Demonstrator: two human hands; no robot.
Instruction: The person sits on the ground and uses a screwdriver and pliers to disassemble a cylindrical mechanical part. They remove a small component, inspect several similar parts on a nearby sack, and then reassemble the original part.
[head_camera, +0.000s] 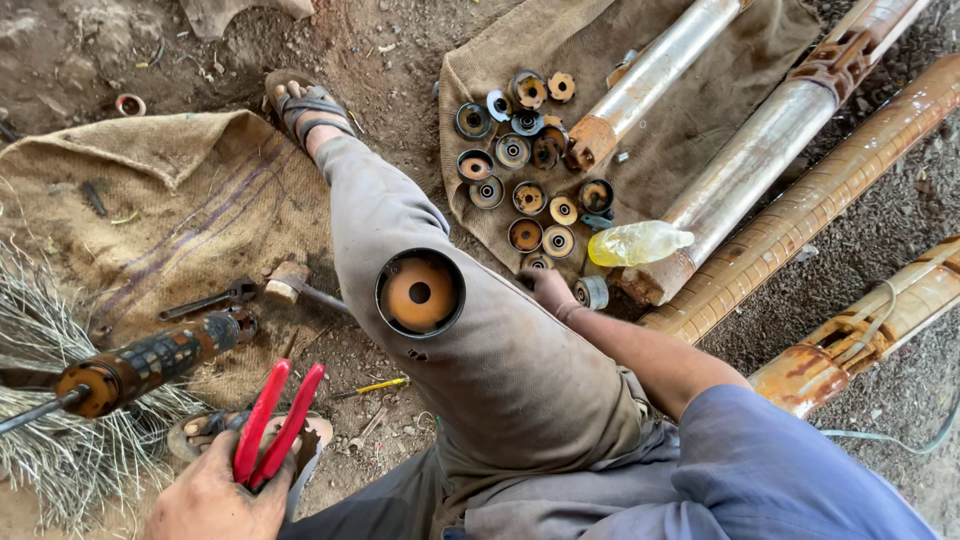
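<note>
Your left hand (215, 497) grips red-handled pliers (272, 420) near your left foot. Your right hand (548, 290) reaches toward the rusty rings (527, 197) on the far sack (500, 40); its grip is hidden behind your knee.

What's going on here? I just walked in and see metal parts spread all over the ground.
A person sits on the dirt ground with one leg stretched out. The left hand holds red-handled pliers. The right hand reaches down beside the knee toward a small metal ring at the edge of a burlap cloth. A round rusty cup-shaped part rests on the knee. More round parts lie on the cloth beside long rusty pipes and a plastic bottle.
</note>
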